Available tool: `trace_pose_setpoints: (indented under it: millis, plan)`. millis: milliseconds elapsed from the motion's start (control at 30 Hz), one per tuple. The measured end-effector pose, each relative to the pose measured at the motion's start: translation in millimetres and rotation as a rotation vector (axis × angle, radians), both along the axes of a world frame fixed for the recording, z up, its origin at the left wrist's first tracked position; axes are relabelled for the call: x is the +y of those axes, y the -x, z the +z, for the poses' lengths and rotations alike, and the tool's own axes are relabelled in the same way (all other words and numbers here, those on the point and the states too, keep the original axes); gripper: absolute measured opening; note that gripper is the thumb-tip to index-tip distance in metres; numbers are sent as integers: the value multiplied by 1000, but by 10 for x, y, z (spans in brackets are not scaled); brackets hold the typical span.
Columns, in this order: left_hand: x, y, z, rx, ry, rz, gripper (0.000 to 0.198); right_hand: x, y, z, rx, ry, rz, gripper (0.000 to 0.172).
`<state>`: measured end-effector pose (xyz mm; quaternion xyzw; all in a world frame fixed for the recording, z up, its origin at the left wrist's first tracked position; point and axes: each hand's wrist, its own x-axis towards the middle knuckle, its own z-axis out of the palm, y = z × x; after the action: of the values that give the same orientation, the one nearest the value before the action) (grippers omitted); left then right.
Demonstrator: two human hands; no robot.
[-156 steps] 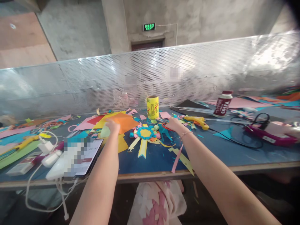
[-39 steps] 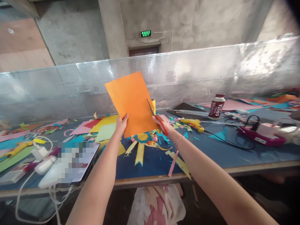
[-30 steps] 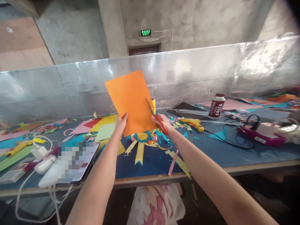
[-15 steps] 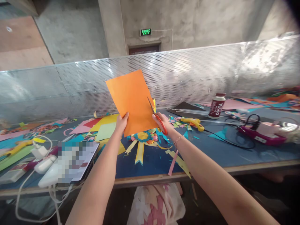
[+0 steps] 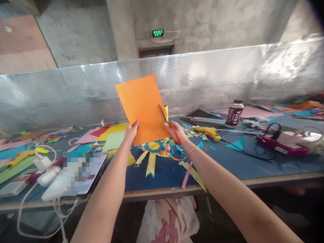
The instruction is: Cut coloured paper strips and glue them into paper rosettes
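A sheet of orange paper (image 5: 143, 108) is held up, tilted, over the blue table. My left hand (image 5: 131, 131) pinches its lower left edge, thumb in front. In my right hand (image 5: 178, 130) are red-handled scissors (image 5: 174, 133), their dark blades pointing up and left across the sheet's right edge. Whether the blades are cutting the paper I cannot tell. Behind the sheet a bit of yellow shows at its right side. Below it lies a paper rosette (image 5: 154, 146) with a blue and yellow middle and pale yellow tails, partly hidden by the sheet.
Coloured sheets (image 5: 115, 140) and scraps lie to the left, near a phone (image 5: 95, 175) and white cables. On the right are a yellow glue gun (image 5: 209, 132), a brown bottle (image 5: 235, 114) and a purple power strip (image 5: 283, 146). A perforated metal screen (image 5: 215, 74) stands behind.
The orange sheet has shifted very slightly and its top edge leans a little to the right. Both hands keep their holds, and the scissors stay at the right edge.
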<state>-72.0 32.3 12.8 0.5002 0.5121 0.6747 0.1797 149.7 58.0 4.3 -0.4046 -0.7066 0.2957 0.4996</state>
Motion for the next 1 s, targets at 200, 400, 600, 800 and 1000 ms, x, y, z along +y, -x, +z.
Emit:
trace_pose_setpoints:
  millis: [200, 400, 600, 800, 1000]
  plan:
    - [29, 18, -41, -2, 13, -13, 27, -21, 20, 18, 43, -39, 10, 47]
    - [70, 62, -74, 31, 59, 12, 31, -65, 0, 50, 36, -47, 65, 49]
    - [39, 16, -44, 83, 35, -26, 28, -60, -34, 67, 55, -32, 99, 53]
    - [25, 6, -17, 145, 30, -27, 29, -23, -39, 51, 132, 60, 165, 55]
    - [43, 25, -13, 205, 23, 3, 28, -58, -38, 86, 126, 7, 154, 57]
